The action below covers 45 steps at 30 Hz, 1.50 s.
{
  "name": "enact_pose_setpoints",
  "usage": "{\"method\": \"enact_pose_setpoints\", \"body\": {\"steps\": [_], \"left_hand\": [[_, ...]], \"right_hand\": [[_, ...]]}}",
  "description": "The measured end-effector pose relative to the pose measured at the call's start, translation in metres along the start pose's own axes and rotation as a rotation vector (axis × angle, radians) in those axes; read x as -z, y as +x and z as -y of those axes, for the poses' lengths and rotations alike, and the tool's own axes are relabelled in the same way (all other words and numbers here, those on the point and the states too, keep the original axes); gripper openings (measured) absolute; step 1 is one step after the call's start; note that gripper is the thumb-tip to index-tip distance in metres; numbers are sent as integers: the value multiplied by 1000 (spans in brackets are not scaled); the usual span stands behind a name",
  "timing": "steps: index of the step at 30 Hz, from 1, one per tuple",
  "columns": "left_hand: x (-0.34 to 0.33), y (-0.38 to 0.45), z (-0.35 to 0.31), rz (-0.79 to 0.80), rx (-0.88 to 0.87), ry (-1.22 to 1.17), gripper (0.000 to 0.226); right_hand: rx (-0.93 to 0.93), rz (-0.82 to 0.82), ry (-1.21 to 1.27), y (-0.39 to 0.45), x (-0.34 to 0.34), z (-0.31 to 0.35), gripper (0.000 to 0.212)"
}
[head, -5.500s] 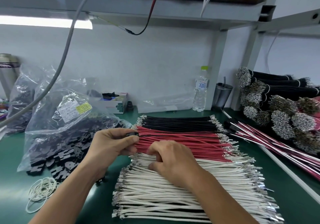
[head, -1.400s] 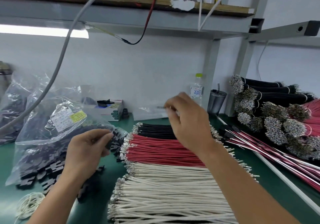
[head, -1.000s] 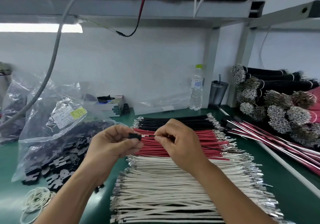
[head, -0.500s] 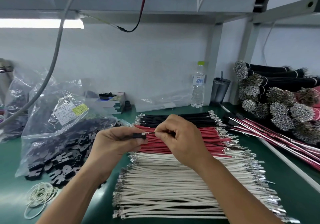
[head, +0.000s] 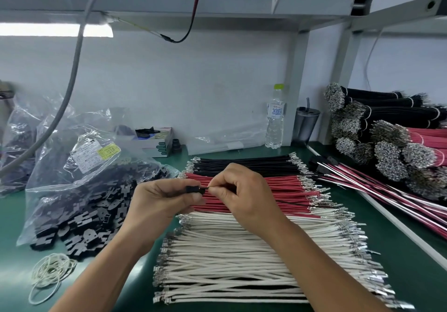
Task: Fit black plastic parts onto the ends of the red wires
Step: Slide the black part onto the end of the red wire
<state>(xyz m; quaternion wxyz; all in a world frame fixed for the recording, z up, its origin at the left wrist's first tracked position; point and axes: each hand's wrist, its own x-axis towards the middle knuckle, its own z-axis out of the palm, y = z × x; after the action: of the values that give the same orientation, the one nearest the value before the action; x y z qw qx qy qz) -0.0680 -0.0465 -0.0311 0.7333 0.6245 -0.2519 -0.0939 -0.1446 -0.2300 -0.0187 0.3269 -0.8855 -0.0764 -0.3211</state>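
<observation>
My left hand [head: 159,203] pinches a small black plastic part [head: 193,189] above the wire rows. My right hand [head: 244,195] grips the end of a thin dark wire [head: 294,203] and holds its tip against the part's right opening. The wire's far end trails right over the row of red wires [head: 285,188]. Whether the tip sits inside the part is hidden by my fingers. More black parts fill a clear bag [head: 92,190] at the left.
A row of black wires [head: 242,164] lies behind the red ones, and white wires [head: 242,251] lie in front. Rubber bands [head: 50,273] lie front left. A water bottle [head: 274,118] and a cup [head: 306,125] stand at the back. Wire bundles [head: 387,147] and assembled wires [head: 362,183] are at the right.
My right hand reached to the back of the rows, came back with a wire and brought its end to the part in my left hand. The gap between them has closed.
</observation>
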Motion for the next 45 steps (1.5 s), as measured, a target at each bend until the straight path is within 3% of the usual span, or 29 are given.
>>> {"method": "enact_pose_setpoints", "body": {"steps": [6, 12, 17, 19, 21, 23, 27, 35, 40, 45], "left_hand": [[-1, 1, -1, -50, -8, -14, 27], [1, 0, -1, -2, -75, 6, 28], [-2, 7, 2, -148, -107, 76, 20], [4, 10, 3, -242, -88, 111, 21], [11, 13, 4, -296, -56, 127, 17], [15, 15, 6, -305, -35, 136, 18], [17, 16, 6, -311, -21, 129, 15], [23, 16, 0, -324, -51, 27, 16], [31, 17, -2, -304, -39, -69, 22], [27, 17, -4, -194, 52, -250, 24]], "right_hand": [[48, -44, -78, 1, -1, 6, 7], [113, -36, -152, 2, -2, 7, 10], [286, -261, -434, 3, -2, 10, 5], [315, -124, -499, 2, -12, 11, 5], [218, 76, -549, 2, -25, 7, 10], [133, 145, -532, 6, -32, 2, 16], [116, 132, -510, 15, -31, 1, 15], [-88, 168, -320, 27, -13, 6, 10], [-128, 271, -216, 43, 7, 17, 22], [-60, 62, -20, 48, 31, 31, 14]]}}
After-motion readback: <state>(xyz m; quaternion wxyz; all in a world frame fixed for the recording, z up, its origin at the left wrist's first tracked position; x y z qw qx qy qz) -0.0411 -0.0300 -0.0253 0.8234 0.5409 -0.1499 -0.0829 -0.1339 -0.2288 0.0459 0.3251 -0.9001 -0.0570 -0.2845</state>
